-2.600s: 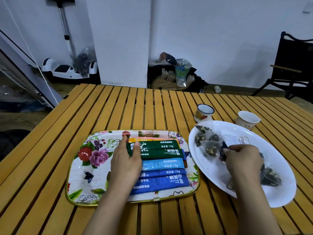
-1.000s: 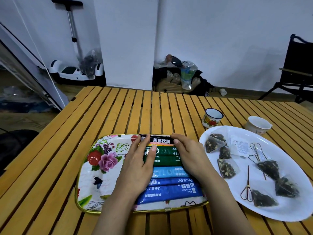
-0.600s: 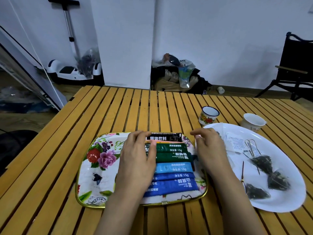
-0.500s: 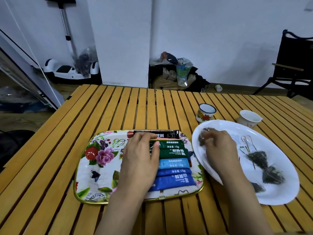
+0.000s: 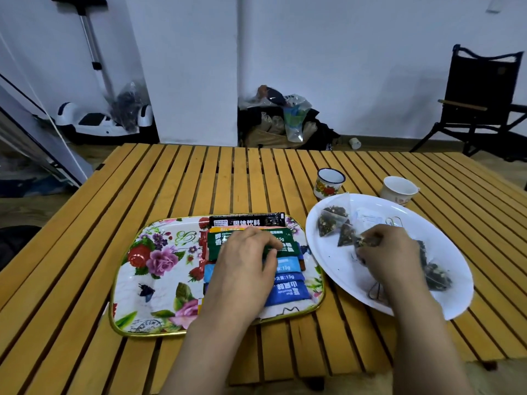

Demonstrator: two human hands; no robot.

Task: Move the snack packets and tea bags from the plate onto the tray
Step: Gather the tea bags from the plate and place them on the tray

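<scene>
My left hand [image 5: 245, 269] lies palm down on the row of snack packets [image 5: 285, 280] stacked along the right half of the floral tray [image 5: 154, 269]. Its fingers are loosely curled and close together, their tips resting on the green packets [image 5: 225, 243] at about 12 o'clock from my knuckles; they press down without wrapping around any packet. The blue packets [image 5: 288, 293] stick out from under my palm toward 3 o'clock, and a black packet [image 5: 246, 220] lies across the tray's far rim, just beyond my fingertips and not touching them.

My right hand [image 5: 390, 258] is over the white plate [image 5: 336, 269], which sits just to the right of the tray. Its fingers are curled and bunched, and their tips pinch a pyramid tea bag [image 5: 366, 240] at roughly 11 o'clock from the back of the hand. Two more tea bags [image 5: 332, 220] lie on the plate farther out at 10 o'clock, clear of my fingers, and another dark tea bag [image 5: 436, 273] sits at 3 o'clock beside my wrist. A thin wire clip [image 5: 375, 292] shows on the plate at 7 o'clock, partly hidden by my forearm.

Beyond the plate, on the slatted wooden table [image 5: 171, 189], stand a flowered enamel mug [image 5: 328, 186] and a white cup [image 5: 397, 191].
</scene>
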